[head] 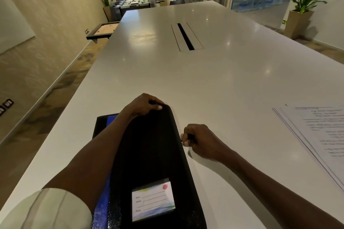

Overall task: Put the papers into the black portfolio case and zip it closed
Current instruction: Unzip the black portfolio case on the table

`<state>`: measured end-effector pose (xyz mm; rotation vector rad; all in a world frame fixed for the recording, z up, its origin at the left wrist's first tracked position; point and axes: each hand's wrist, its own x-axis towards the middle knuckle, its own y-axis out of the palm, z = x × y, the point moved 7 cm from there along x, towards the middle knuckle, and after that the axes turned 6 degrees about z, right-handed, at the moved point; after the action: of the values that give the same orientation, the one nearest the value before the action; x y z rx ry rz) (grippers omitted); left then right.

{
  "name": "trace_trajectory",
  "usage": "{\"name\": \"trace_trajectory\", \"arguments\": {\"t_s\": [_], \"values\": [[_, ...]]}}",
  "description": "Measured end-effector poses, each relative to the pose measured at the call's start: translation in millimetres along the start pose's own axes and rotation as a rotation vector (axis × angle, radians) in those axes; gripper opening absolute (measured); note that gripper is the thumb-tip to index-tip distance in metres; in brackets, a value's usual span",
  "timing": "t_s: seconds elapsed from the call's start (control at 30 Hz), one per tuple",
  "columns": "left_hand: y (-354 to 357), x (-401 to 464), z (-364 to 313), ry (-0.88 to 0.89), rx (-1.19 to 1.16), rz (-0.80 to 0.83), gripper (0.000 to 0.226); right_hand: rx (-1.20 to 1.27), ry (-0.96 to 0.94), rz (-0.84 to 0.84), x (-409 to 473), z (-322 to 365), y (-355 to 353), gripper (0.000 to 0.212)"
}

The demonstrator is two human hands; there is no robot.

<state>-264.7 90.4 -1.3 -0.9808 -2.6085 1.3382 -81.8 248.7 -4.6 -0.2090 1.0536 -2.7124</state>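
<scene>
The black portfolio case lies lengthwise on the white table in front of me, with a name card in a clear pocket near its close end. My left hand grips the case's far corner. My right hand is closed in a pinch on the small zipper pull at the case's right edge, about a third of the way from the far end. The papers, printed sheets in a stack, lie on the table to the far right, apart from the case.
A blue folder or pad with a black border lies under the case on its left side. A cable slot is set into the table's middle. The table's left edge runs close beside the case. Potted plants and a foosball table stand beyond.
</scene>
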Motion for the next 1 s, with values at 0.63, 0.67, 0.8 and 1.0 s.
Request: {"name": "trace_trajectory", "arguments": {"t_s": [0.63,0.67,0.8,1.0], "values": [[37,-62,-86,-0.293,0.508,-0.369,0.064,-0.105,0.015,-0.117,-29,10,8,0.01],[46,-65,-93,-0.3,0.568,-0.318,0.064,-0.119,0.021,-0.123,-29,11,8,0.011],[65,-75,-99,-0.419,0.645,-0.185,0.048,-0.127,0.008,-0.116,-31,11,5,0.01],[74,-80,-101,-0.431,0.662,-0.13,0.041,-0.058,0.012,-0.132,-30,11,2,0.013]]}}
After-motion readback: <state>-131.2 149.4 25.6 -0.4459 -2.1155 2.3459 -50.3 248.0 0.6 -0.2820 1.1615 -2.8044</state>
